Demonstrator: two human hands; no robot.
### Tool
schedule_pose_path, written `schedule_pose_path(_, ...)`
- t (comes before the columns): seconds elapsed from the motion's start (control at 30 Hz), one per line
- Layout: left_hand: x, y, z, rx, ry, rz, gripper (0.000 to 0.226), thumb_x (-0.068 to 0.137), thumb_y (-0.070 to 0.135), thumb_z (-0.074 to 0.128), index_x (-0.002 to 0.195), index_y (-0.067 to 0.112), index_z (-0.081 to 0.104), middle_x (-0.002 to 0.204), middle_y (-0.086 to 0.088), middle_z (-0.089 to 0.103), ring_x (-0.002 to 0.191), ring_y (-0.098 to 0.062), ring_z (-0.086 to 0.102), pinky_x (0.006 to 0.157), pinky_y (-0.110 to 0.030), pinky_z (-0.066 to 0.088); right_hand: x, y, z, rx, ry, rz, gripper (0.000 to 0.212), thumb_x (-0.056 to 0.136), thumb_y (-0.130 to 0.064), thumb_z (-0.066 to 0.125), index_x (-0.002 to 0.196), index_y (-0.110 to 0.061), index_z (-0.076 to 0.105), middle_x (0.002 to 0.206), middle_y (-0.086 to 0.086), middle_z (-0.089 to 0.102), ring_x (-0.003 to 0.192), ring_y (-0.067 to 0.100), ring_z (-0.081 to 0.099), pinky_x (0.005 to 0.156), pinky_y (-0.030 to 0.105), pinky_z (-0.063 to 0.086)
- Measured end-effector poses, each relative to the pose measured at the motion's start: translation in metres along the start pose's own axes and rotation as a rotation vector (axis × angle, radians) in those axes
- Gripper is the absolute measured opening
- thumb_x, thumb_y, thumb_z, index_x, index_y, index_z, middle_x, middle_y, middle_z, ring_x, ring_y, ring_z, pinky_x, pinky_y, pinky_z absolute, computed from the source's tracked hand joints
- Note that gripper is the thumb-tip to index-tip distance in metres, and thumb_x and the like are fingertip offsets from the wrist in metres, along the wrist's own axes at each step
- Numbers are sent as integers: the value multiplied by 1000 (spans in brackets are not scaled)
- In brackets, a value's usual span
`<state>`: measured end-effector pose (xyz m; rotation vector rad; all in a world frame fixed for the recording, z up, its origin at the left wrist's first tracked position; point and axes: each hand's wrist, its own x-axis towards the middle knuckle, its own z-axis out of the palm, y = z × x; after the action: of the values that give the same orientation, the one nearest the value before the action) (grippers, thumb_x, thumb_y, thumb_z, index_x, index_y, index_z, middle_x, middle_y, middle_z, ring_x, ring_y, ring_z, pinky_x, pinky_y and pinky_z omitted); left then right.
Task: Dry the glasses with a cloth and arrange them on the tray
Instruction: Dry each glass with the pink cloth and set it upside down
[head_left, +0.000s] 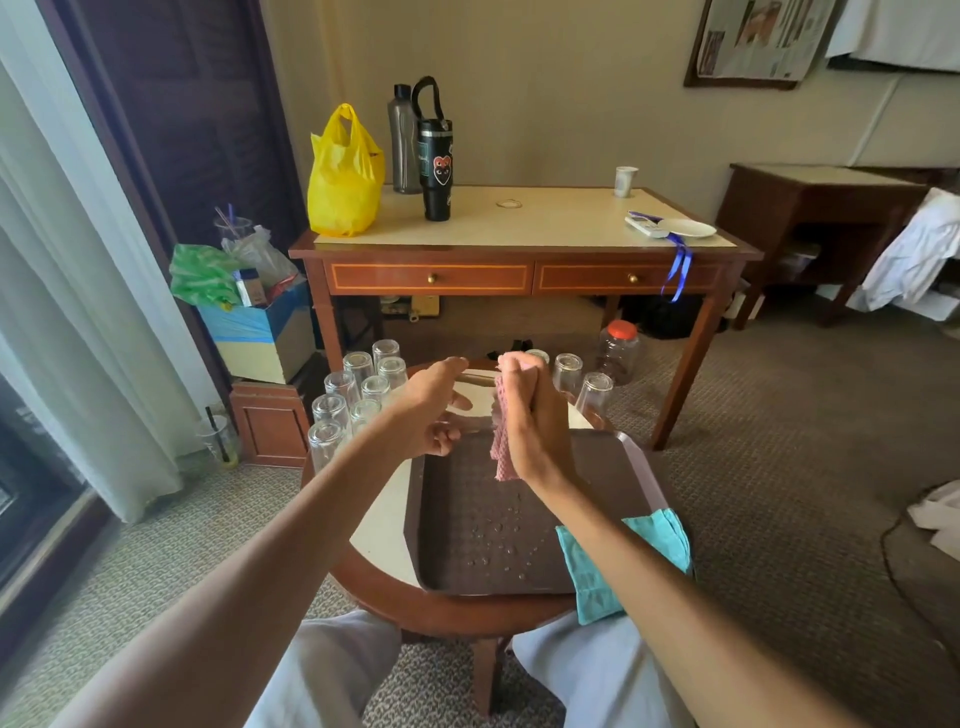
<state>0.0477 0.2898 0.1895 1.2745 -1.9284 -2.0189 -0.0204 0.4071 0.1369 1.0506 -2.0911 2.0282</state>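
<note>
At frame centre the left hand (431, 410) curls round a glass (475, 402) lying sideways, its long axis pointing at the right hand (530, 421), which grips the cloth (503, 457) above the tray (467, 519).

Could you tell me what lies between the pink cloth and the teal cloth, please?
Head view: below the pink textured cloth, the dark brown plastic tray, dotted with water droplets, runs to the teal cloth; the right forearm crosses above.
</note>
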Motion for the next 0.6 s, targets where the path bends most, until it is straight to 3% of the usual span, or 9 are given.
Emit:
schedule_pose_path(0.07, 1, -1, 7, 45, 88, 166, 58, 101, 55, 41, 105, 2, 63, 86, -18, 66, 60, -19, 52, 55, -28, 40, 8, 1, 0, 113, -19, 186, 68, 95, -71, 33, 95, -11, 65, 84, 8, 73, 77, 25, 73, 73, 48, 61)
schedule_pose_path(0.13, 3, -3, 12, 176, 216, 443, 64, 91, 63, 38, 109, 7, 65, 101, -18, 72, 76, -26, 66, 71, -38, 55, 18, -3, -1, 280, -80, 425, 77, 93, -73, 34, 86, -5, 69, 82, 16, 73, 74, 33, 72, 79, 53, 60)
schedule_pose_path(0.2, 1, -6, 12, 294, 359, 739, 55, 89, 64, 39, 100, 14, 61, 94, -8, 72, 81, -25, 68, 78, -43, 57, 24, -12, -8, 423, -157, 710, 69, 101, -60, 36, 84, -2, 69, 74, 16, 71, 62, 29, 68, 69, 43, 62)
schedule_pose_path(0.27, 0, -10, 10, 335, 426, 977, 46, 92, 59, 45, 91, 15, 60, 80, -1, 71, 71, -20, 66, 65, -38, 55, 23, -22, -18, 537, -291, 923, 62, 104, -49, 38, 82, 1, 67, 71, 16, 69, 52, 24, 65, 49, 29, 55)
schedule_pose_path(0.33, 2, -18, 9, 334, 413, 1112, 43, 95, 56, 48, 89, 16, 61, 76, 5, 70, 65, -13, 64, 58, -33, 51, 20, -25, -22, 555, -337, 990, 56, 104, -44, 41, 83, 3, 64, 69, 15, 68, 47, 21, 63, 42, 24, 49)
schedule_pose_path(0.43, 12, -29, 9, 259, 408, 1020, 43, 95, 55, 47, 88, 15, 61, 78, 0, 71, 70, -18, 67, 61, -35, 51, 14, -23, -10, 467, -219, 889, 59, 105, -49, 38, 90, 1, 65, 63, 12, 69, 47, 20, 64, 44, 23, 50)
schedule_pose_path(0.53, 19, -27, 11, 62, 353, 685, 44, 94, 47, 45, 89, 9, 65, 83, -10, 71, 76, -25, 70, 68, -40, 52, 8, -5, 4, 120, -114, 549, 71, 103, -62, 30, 83, -7, 70, 73, 8, 73, 67, 24, 70, 64, 35, 58)
schedule_pose_path(0.6, 16, -24, 11, 55, 336, 605, 40, 100, 39, 45, 91, 5, 65, 84, -14, 71, 79, -29, 71, 70, -40, 53, 4, 3, 6, -9, -70, 382, 72, 103, -61, 27, 82, -7, 71, 76, 6, 73, 68, 21, 71, 67, 37, 58)
